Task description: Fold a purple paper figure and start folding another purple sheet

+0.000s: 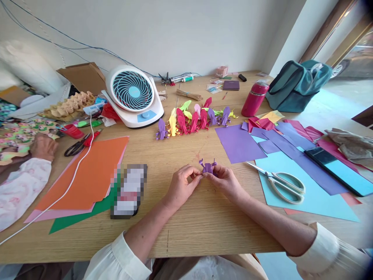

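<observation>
Between my two hands, a small purple origami figure [208,167] with thin curled legs is held just above the table. My left hand [184,182] pinches its left side between thumb and fingertips. On the other side, my right hand [229,182] grips it with thumb and forefinger. Farther back stands a cluster of finished folded figures, among them a red one [182,122], a yellow one [173,125] and a purple one [161,130]. White-handled scissors [287,186] lie to the right, on a light blue sheet [314,206].
A white fan [134,93] stands behind on the left. Orange paper [84,175] and a phone [128,190] lie left, crossed by a white cable. Purple sheets [239,144], a red bottle [255,99] and a teal bag [297,87] are right. Another person's hand [43,147] rests far left.
</observation>
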### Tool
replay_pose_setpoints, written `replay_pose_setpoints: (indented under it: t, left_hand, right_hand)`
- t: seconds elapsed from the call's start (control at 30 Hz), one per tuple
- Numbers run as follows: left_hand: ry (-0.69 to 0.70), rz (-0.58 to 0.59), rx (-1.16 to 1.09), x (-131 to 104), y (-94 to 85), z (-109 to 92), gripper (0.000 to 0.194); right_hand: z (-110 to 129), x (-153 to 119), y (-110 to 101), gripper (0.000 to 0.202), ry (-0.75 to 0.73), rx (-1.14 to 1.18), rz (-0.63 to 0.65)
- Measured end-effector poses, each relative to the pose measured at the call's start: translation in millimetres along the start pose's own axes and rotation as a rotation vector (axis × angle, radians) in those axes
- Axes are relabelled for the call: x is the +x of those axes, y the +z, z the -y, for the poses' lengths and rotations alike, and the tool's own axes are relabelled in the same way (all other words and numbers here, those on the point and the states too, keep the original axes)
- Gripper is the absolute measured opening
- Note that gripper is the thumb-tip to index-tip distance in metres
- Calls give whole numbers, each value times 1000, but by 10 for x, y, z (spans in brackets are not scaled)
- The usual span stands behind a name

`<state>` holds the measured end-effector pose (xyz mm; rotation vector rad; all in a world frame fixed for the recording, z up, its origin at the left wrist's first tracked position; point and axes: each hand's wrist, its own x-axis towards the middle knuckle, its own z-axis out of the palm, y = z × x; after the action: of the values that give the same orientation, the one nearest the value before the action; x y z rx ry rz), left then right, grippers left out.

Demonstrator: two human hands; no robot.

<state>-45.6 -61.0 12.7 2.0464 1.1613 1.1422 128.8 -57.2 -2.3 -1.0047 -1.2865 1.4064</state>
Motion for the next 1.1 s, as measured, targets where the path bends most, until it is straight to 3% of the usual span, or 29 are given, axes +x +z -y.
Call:
replay_pose_setpoints:
  t: [0.33, 0.5, 0.67, 0.83, 1.1]
  left_hand:
    - [-17, 61, 66, -7, -11, -31, 11]
    - [-23, 31, 144, -23, 12, -64, 11]
    - [-75, -16, 12, -18, 16, -61, 15]
    - [-150, 8, -77, 7, 4, -95, 7]
    - [-306, 52, -315, 6, 47, -106, 13]
  right_hand:
    - [16, -13, -14, 38, 0, -26, 46]
    - [2, -23, -23, 35, -4, -23, 44]
    - [-29, -27, -21, 33, -3, -37, 10]
    - [9, -28, 6, 37, 0, -2, -41]
    - [41, -9, -1, 35, -39, 25, -95]
